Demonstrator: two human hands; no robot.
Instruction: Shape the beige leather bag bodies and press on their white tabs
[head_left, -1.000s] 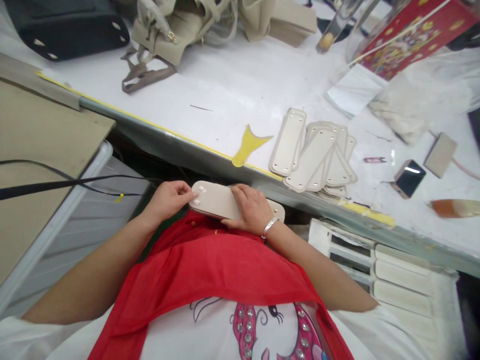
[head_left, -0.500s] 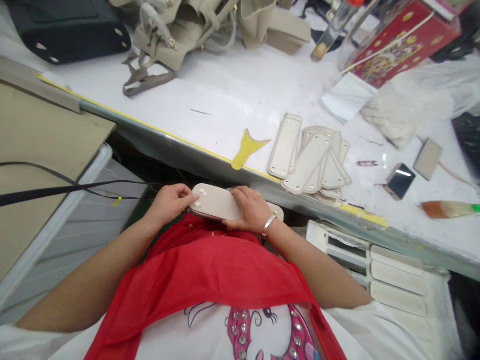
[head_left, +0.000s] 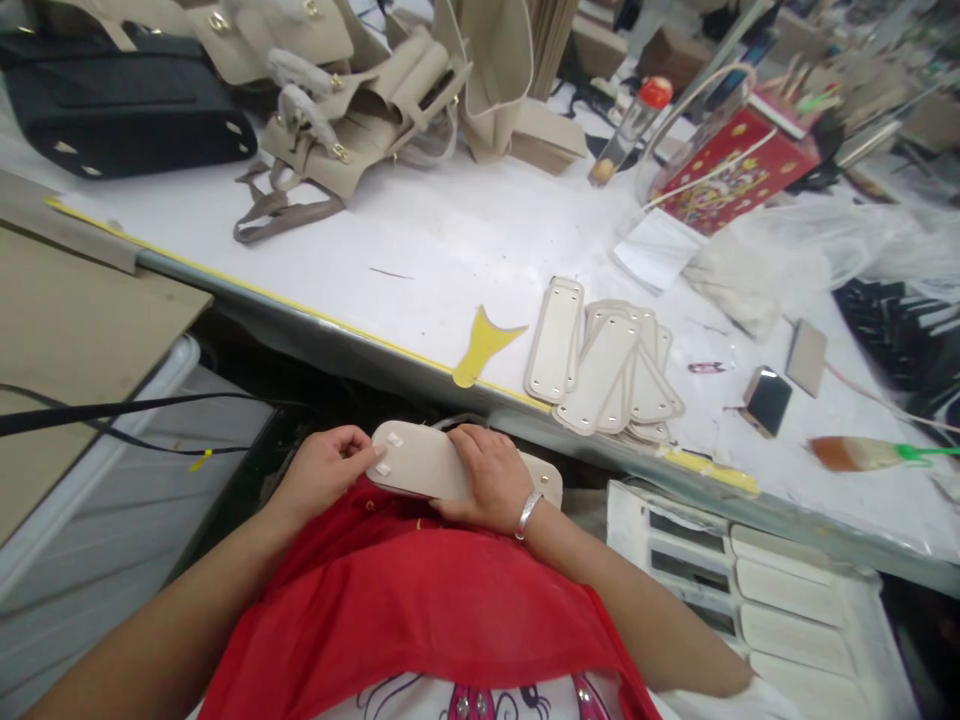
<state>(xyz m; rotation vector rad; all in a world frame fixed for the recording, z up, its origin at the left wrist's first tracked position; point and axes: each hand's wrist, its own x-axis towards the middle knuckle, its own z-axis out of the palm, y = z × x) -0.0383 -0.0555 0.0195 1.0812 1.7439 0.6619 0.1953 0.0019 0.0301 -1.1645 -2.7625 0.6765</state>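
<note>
A cream rounded panel point(head_left: 420, 460) lies across my lap, against the red apron. My right hand point(head_left: 491, 478) is wrapped round its middle, fingers over the far edge and thumb at the near one. At the panel's left end are two small white tabs point(head_left: 394, 438). My left hand point(head_left: 334, 468) is closed there, thumb and forefinger pinched at the lower tab; whether the tab is between them is too small to tell. Similar panels point(head_left: 604, 375) with small metal studs lie in an overlapping pile on the table.
The white table's front edge point(head_left: 330, 335) runs just beyond my hands. On it are a yellow forked piece point(head_left: 484, 345), beige bags point(head_left: 375, 110), a black bag point(head_left: 135, 100), a phone point(head_left: 766, 400) and a brush point(head_left: 855, 452). A panel tray point(head_left: 787, 590) stands at the right.
The view has tilted up, so the table and hands appear lower and more background shows. Both hands keep nearly the same places on the panel.
</note>
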